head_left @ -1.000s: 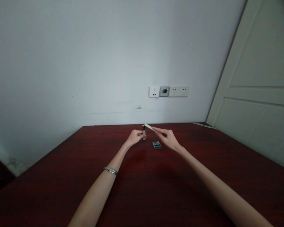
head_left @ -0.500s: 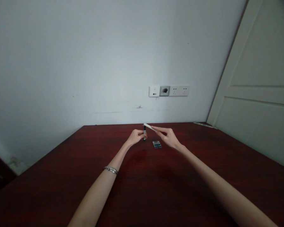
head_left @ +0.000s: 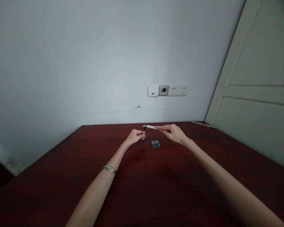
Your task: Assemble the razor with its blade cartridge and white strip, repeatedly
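My left hand [head_left: 134, 136] is closed on an upright razor [head_left: 143, 133] with a grey and black handle and a small pale head on top. Between the fingers of my right hand [head_left: 175, 133] is a slim white stick [head_left: 151, 127], held nearly level. Its far end is right beside the razor's head; whether they touch I cannot tell. Below and between both hands, a small clear flat case [head_left: 156, 143] with dark contents lies on the table.
The dark red wooden table [head_left: 132, 189] meets a white wall with socket plates [head_left: 172, 90]. A pale panelled door [head_left: 257, 94] stands at the right. A thin light strip [head_left: 203, 124] lies at the table's far right corner.
My right hand has moved slightly right and drawn the white stick off the top of the razor's head to its side, now flatter. The left hand keeps its hold.
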`<state>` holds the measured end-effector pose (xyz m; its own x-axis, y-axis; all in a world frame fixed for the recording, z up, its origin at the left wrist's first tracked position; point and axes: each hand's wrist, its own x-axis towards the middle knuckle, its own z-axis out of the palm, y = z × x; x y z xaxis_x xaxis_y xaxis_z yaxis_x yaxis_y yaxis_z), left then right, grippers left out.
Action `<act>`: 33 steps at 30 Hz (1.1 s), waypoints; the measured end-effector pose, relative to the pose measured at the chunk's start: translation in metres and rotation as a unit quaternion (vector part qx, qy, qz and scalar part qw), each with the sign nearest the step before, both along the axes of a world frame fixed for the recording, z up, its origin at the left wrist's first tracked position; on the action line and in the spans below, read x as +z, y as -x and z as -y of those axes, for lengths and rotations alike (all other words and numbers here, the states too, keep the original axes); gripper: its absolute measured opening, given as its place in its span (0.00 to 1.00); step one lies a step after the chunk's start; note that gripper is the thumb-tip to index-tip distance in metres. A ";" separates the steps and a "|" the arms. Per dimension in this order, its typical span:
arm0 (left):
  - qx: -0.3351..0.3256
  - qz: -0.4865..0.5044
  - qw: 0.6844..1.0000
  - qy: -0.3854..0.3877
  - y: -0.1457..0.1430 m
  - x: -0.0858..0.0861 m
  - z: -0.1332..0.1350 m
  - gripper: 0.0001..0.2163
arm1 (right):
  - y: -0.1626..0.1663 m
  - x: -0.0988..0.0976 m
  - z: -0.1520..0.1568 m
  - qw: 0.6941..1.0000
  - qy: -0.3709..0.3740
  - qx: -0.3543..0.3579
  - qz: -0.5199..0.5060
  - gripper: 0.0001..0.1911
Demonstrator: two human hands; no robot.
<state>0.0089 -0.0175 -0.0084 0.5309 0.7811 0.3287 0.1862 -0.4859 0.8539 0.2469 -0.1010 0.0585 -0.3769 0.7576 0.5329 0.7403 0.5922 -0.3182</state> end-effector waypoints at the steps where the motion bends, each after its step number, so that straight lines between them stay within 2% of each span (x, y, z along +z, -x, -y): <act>1: 0.004 -0.004 1.000 0.005 0.000 -0.001 0.000 0.07 | -0.003 0.003 0.001 1.000 -0.002 -0.006 0.021 0.17; 6: 0.013 -0.011 1.000 0.005 0.000 -0.004 -0.001 0.07 | 0.002 0.013 0.004 0.999 -0.014 -0.013 0.035 0.17; 11: 0.005 -0.007 1.000 -0.015 -0.003 0.000 0.001 0.07 | 0.015 0.012 0.005 0.999 -0.038 -0.008 0.037 0.18; 17: 0.011 0.027 0.999 0.026 -0.001 0.012 0.005 0.09 | -0.007 0.001 0.000 0.997 -0.040 -0.034 0.062 0.18; 21: 0.027 0.029 0.999 0.027 0.002 0.014 0.004 0.09 | -0.015 -0.006 -0.005 0.999 -0.028 -0.024 0.003 0.17; 26: 0.002 0.007 1.000 -0.008 -0.003 0.008 0.003 0.07 | 0.010 0.000 -0.003 0.997 -0.047 0.003 -0.061 0.17; 30: -0.005 -0.006 0.999 -0.031 -0.007 0.009 0.006 0.07 | 0.025 0.004 0.001 0.998 -0.058 0.013 -0.027 0.17; 33: -0.008 0.000 1.000 -0.019 -0.007 0.013 0.008 0.07 | 0.020 0.001 0.000 0.998 -0.062 0.007 -0.016 0.17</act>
